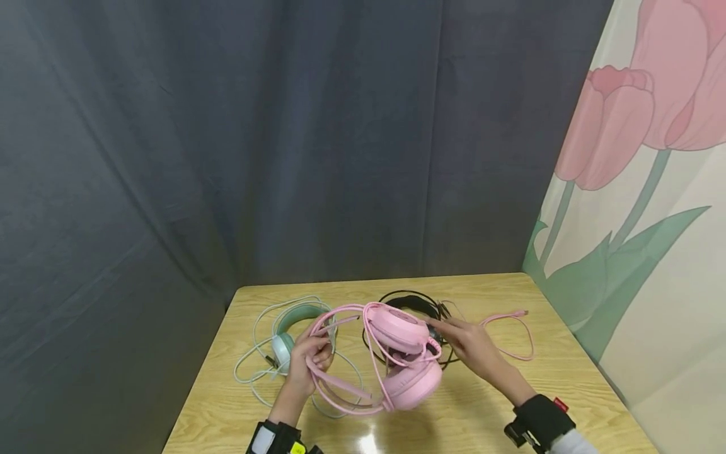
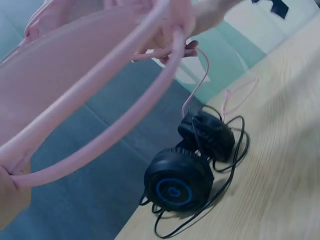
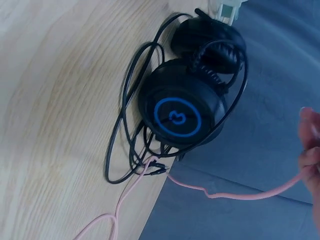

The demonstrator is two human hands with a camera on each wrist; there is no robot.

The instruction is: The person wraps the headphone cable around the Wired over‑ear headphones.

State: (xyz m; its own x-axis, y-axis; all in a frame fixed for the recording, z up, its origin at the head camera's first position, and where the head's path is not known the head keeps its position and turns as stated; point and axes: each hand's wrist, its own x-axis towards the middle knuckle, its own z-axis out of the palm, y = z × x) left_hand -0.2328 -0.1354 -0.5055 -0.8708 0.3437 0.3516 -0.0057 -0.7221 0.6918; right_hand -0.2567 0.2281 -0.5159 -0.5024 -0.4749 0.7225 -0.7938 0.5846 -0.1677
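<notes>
Pink headphones are raised above the table, their two ear cups turned toward the right. My left hand grips them by the headband. Close to the upper ear cup is my right hand. In the right wrist view its fingers pinch a pink cable, which runs down to the tabletop. Black headphones with a blue ring on the ear cup lie beneath, partly hidden by the pink pair in the head view. Part of my left hand shows at the edge of the left wrist view.
Mint-green and white headphones lie at the left of the wooden table, with their pale cable looped around them. The pink cable's plug end rests at the right. A dark curtain hangs behind the table.
</notes>
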